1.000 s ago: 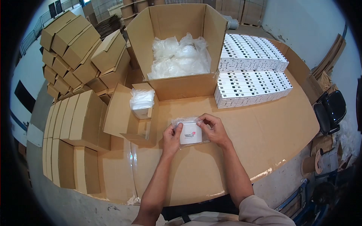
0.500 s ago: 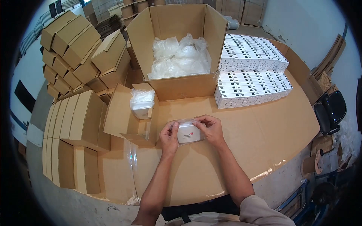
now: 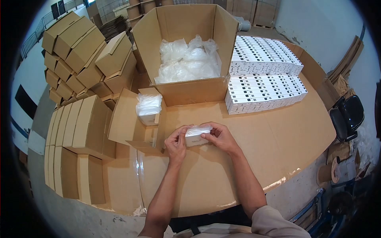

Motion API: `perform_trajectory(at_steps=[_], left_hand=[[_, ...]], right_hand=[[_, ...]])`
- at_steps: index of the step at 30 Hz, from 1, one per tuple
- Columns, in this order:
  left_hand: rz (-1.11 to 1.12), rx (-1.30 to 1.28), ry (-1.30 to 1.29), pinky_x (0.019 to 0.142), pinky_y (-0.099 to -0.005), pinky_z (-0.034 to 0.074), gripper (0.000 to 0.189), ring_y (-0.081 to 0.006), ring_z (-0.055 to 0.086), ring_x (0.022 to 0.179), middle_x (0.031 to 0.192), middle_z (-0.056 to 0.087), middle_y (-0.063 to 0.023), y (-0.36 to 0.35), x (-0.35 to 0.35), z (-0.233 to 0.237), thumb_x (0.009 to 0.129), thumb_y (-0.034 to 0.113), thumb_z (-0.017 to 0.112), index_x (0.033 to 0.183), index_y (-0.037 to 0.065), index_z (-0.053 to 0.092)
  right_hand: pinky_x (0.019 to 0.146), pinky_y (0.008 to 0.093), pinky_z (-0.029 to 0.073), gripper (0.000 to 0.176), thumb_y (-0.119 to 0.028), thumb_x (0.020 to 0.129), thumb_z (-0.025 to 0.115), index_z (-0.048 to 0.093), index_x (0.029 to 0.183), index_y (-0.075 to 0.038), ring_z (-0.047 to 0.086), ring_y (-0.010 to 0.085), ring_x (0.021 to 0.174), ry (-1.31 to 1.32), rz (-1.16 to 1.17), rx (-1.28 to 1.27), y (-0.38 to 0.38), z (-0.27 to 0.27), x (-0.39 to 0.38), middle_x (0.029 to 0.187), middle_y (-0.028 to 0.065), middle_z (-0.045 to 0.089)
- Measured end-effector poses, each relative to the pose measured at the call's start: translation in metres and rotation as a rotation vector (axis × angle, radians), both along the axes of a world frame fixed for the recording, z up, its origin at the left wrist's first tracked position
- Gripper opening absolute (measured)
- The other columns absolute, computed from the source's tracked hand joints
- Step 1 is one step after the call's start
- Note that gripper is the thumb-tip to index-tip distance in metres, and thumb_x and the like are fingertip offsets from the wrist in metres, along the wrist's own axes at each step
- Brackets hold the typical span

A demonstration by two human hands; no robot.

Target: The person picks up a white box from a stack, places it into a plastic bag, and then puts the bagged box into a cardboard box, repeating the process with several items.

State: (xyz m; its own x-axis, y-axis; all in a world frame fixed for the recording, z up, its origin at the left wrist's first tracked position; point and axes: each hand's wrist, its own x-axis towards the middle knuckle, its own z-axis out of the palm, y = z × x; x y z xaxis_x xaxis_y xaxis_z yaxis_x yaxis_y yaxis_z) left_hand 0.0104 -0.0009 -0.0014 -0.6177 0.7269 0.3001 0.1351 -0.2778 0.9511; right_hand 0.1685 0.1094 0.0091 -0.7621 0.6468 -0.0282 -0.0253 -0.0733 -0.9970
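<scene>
Between my two hands, above the cardboard-covered table (image 3: 262,146), is a small white box-shaped item in a clear plastic bag (image 3: 196,139). My left hand (image 3: 176,142) grips its left side, fingers closed. On the right side my right hand (image 3: 219,137) pinches it, thumb across the front. Plastic film bunches along the top of the item. Just left of my hands stands an open cardboard box (image 3: 131,133), with several white plastic-wrapped items (image 3: 149,107) standing at its far end.
A large open carton (image 3: 194,92) behind my hands holds a heap of clear plastic-wrapped items (image 3: 189,63). White printed boxes (image 3: 266,93) are stacked at the back right. Brown cardboard boxes (image 3: 85,125) fill the left, with more piled behind. A black chair (image 3: 347,119) stands beyond the right edge.
The bagged white item has tilted, so its printed front is less visible and bunched plastic shows on top. My right thumb has moved down onto its front.
</scene>
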Motion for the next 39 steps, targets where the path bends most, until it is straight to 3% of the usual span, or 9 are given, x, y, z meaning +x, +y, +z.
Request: perform_trajectory(at_steps=[3, 6, 9, 14, 17, 24, 29, 39], left_hand=[[0.008, 0.033, -0.008, 0.089, -0.0299, 0.054, 0.029, -0.0158, 0.069, 0.095, 0.102, 0.076, -0.0124, 0.001, 0.0, 0.0, 0.106, 0.018, 0.059, 0.108, -0.008, 0.073], [-0.015, 0.013, -0.031, 0.088, -0.0292, 0.054, 0.024, -0.0155, 0.069, 0.095, 0.103, 0.076, -0.0123, 0.001, -0.004, -0.003, 0.105, 0.014, 0.06, 0.108, -0.007, 0.072], [-0.108, 0.027, -0.079, 0.089, -0.0272, 0.054, 0.017, -0.0138, 0.067, 0.099, 0.11, 0.074, -0.0112, 0.005, -0.008, -0.011, 0.102, 0.007, 0.063, 0.113, -0.005, 0.07], [-0.241, 0.006, -0.146, 0.095, -0.0303, 0.053, 0.018, -0.0162, 0.065, 0.11, 0.12, 0.07, -0.0129, 0.005, -0.006, -0.018, 0.096, 0.0, 0.069, 0.114, -0.002, 0.065], [-0.261, 0.041, -0.13, 0.092, -0.0296, 0.053, 0.008, -0.0152, 0.065, 0.106, 0.118, 0.07, -0.0137, 0.006, -0.01, -0.022, 0.096, -0.001, 0.069, 0.103, -0.001, 0.065], [-0.158, 0.053, -0.111, 0.086, -0.027, 0.049, 0.009, -0.0109, 0.061, 0.098, 0.119, 0.069, -0.0116, 0.003, -0.008, -0.018, 0.097, 0.006, 0.07, 0.094, 0.003, 0.063], [-0.143, 0.012, -0.103, 0.083, -0.0241, 0.047, 0.012, -0.0076, 0.057, 0.093, 0.113, 0.068, -0.0093, 0.004, -0.008, -0.02, 0.099, 0.006, 0.069, 0.091, 0.004, 0.059], [0.001, 0.038, -0.178, 0.081, -0.0237, 0.049, 0.022, -0.0071, 0.058, 0.09, 0.102, 0.066, -0.0051, 0.013, -0.005, -0.028, 0.096, 0.011, 0.074, 0.09, 0.007, 0.053]], right_hand=[[0.068, 0.0223, 0.053, 0.031, -0.008, 0.094, 0.074, 0.068, 0.123, -0.001, 0.066, 0.0072, 0.09, 0.098, -0.04, 0.002, -0.004, 0.0, -0.004, 0.105, 0.0026, 0.072], [0.066, 0.0227, 0.052, 0.024, -0.008, 0.094, 0.074, 0.072, 0.118, -0.001, 0.066, 0.0079, 0.089, 0.011, -0.078, 0.053, -0.003, 0.0, -0.002, 0.104, 0.0032, 0.073], [0.087, 0.0291, 0.055, 0.019, -0.004, 0.093, 0.074, 0.074, 0.111, 0.001, 0.068, 0.0128, 0.093, 0.042, -0.114, 0.097, -0.002, -0.002, -0.002, 0.104, 0.0062, 0.075], [0.09, 0.0316, 0.055, 0.012, 0.002, 0.093, 0.07, 0.074, 0.104, 0.002, 0.068, 0.0149, 0.098, 0.162, -0.106, 0.165, 0.003, -0.011, -0.001, 0.108, 0.0096, 0.075], [0.093, 0.0327, 0.055, 0.013, 0.006, 0.091, 0.068, 0.074, 0.102, 0.002, 0.068, 0.0164, 0.103, 0.186, -0.108, 0.213, 0.003, -0.011, 0.0, 0.111, 0.0108, 0.074], [0.095, 0.0335, 0.053, 0.012, 0.008, 0.09, 0.068, 0.075, 0.098, 0.002, 0.068, 0.0172, 0.104, 0.217, -0.151, 0.345, -0.001, -0.008, -0.006, 0.112, 0.0107, 0.075], [0.092, 0.0322, 0.053, 0.002, 0.001, 0.093, 0.071, 0.073, 0.093, 0.002, 0.068, 0.0159, 0.098, 0.103, -0.176, 0.203, -0.001, -0.005, -0.004, 0.105, 0.0103, 0.076], [0.091, 0.0317, 0.053, 0.014, -0.002, 0.095, 0.071, 0.06, 0.086, -0.001, 0.07, 0.0164, 0.098, 0.244, -0.249, 0.169, 0.0, -0.014, -0.011, 0.099, 0.0163, 0.075]])
